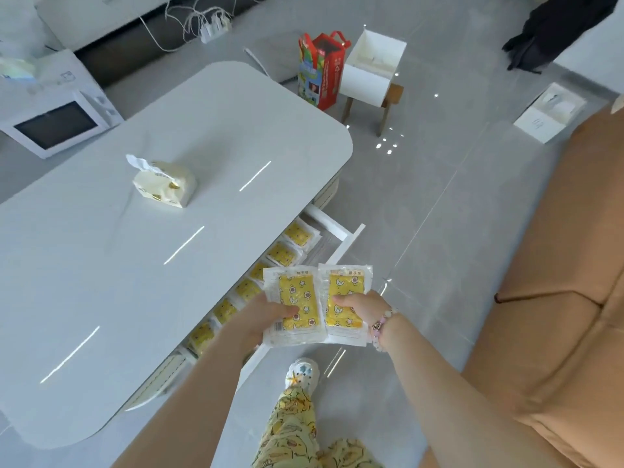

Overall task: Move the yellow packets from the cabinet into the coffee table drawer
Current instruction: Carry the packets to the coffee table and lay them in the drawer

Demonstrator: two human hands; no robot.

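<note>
**Item 1. Left grip** [270, 315]: curled on the left yellow packet [299, 288], thumb lying across the packet's lower face and fingers hidden beneath it. The packet is held flat, face up, above the near end of the open drawer [351, 234].

**Item 2. Right grip** [358, 307]: curled on the right yellow packet [346, 282], thumb on the printed face and fingers underneath. A beaded bracelet [383, 324] sits on the wrist.

**Item 3. The two held packets:** side by side with long edges touching or slightly overlapping. Each has a clear wrapper round a yellow panel printed with stars and moons. Each packet's far half extends beyond its grip.

**Item 4. Packets in the drawer** [297, 234]: a row of the same yellow packets runs along the drawer under the table edge, below and left of the held pair. The nearer ones are partly hidden by the left forearm.

**Item 5. Table** [169, 248]: white top with rounded corners, carrying a tissue pack [165, 184].

**Item 6. Surroundings:** microwave [57, 125] on the floor at far left, red bag [320, 69] beside a white box [371, 65] on a stool, tan sofa [557, 298] at right.
</note>
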